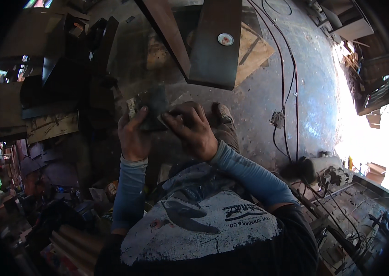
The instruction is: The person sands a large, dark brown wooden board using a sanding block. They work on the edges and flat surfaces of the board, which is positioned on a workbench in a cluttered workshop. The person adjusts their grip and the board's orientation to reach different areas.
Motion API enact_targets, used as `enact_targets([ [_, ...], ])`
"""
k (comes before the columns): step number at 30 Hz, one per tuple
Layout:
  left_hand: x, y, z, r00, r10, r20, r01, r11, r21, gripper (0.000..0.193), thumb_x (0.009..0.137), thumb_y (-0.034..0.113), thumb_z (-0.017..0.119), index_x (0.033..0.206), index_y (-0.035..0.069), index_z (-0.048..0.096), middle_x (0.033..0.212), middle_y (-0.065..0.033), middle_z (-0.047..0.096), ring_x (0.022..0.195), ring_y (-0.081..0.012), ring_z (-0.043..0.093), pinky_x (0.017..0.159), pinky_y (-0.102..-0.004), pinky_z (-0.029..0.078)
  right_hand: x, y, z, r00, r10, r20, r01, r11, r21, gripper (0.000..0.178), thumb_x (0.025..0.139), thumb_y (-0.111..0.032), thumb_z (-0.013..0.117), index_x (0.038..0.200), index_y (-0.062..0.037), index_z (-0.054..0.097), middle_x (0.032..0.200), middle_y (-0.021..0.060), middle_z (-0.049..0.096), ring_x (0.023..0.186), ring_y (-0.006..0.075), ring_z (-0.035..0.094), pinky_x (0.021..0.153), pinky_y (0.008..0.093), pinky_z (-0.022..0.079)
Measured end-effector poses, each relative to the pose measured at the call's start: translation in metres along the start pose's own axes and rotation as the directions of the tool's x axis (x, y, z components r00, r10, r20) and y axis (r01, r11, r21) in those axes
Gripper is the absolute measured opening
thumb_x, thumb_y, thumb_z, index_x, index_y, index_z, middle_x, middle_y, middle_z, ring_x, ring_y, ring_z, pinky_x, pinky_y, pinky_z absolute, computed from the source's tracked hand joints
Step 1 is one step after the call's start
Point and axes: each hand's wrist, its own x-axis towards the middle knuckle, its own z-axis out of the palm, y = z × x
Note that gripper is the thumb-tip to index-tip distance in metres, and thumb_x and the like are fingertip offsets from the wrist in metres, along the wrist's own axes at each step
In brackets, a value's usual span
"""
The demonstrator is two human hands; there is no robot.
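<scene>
My left hand (134, 138) is closed, its thumb raised beside a small whitish, lumpy piece (131, 108) whose kind I cannot make out. To its right, my right hand (193, 129) pinches a small, thin, pale flat piece (162, 120) between thumb and fingers. Between the two hands is a dark, smooth flat surface (157, 103), dim and partly hidden by my fingers. Beyond my hands, a dark brown panel (213, 55) carries a small round tin or lid (225, 39) with reddish-brown residue inside.
A thin plywood sheet (255, 51) lies behind the dark panel. Cables (294, 92) run across the concrete floor on the right, towards a grey cylindrical tank (324, 165). Dark boards (49, 108) are piled at the left. My shoe (223, 112) is just right of my right hand.
</scene>
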Motion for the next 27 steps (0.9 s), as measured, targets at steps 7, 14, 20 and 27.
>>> enact_targets([
  [7,-0.01,-0.002,0.032,0.782,-0.596,0.18,0.562,0.551,-0.617,0.031,0.092,0.006,0.071,0.122,0.001,0.07,0.119,-0.0173,0.071,0.109,-0.0313,0.069,0.096,-0.0396,0.054,-0.056,0.056,-0.01,0.966,0.166,0.198,-0.067,0.9,-0.43,0.056,0.075,-0.026,0.074,0.13,-0.0159,0.069,0.133,0.0106,0.059,0.12,0.0367,0.053,0.104,0.0578,0.042],
  [14,-0.004,-0.008,0.057,0.824,-0.566,0.018,0.497,0.707,-0.503,0.026,0.097,0.017,0.073,0.115,-0.001,0.07,0.1,-0.0099,0.074,0.092,-0.0192,0.069,0.085,-0.0344,0.051,-0.043,0.038,-0.01,0.959,0.271,0.081,-0.231,0.917,-0.326,0.052,0.079,-0.029,0.07,0.129,-0.0158,0.069,0.127,0.0073,0.062,0.115,0.0321,0.054,0.096,0.054,0.042],
  [20,-0.002,-0.005,0.059,0.806,-0.589,0.051,0.525,0.673,-0.521,0.026,0.099,0.014,0.071,0.119,-0.002,0.07,0.105,-0.0068,0.073,0.098,-0.0136,0.066,0.089,-0.0314,0.052,-0.038,0.045,-0.006,0.968,0.226,0.112,-0.174,0.92,-0.352,0.056,0.079,-0.039,0.074,0.129,-0.0145,0.069,0.127,0.0073,0.062,0.112,0.0312,0.056,0.095,0.0518,0.042],
  [27,0.002,-0.005,0.056,0.798,-0.602,0.04,0.509,0.637,-0.579,0.028,0.098,0.018,0.073,0.117,-0.002,0.069,0.1,-0.008,0.073,0.092,-0.0151,0.067,0.085,-0.0325,0.051,-0.022,0.038,-0.003,0.968,0.207,0.142,-0.154,0.936,-0.315,0.058,0.077,-0.041,0.075,0.129,-0.0146,0.069,0.128,0.0069,0.062,0.112,0.0311,0.056,0.094,0.0532,0.042],
])
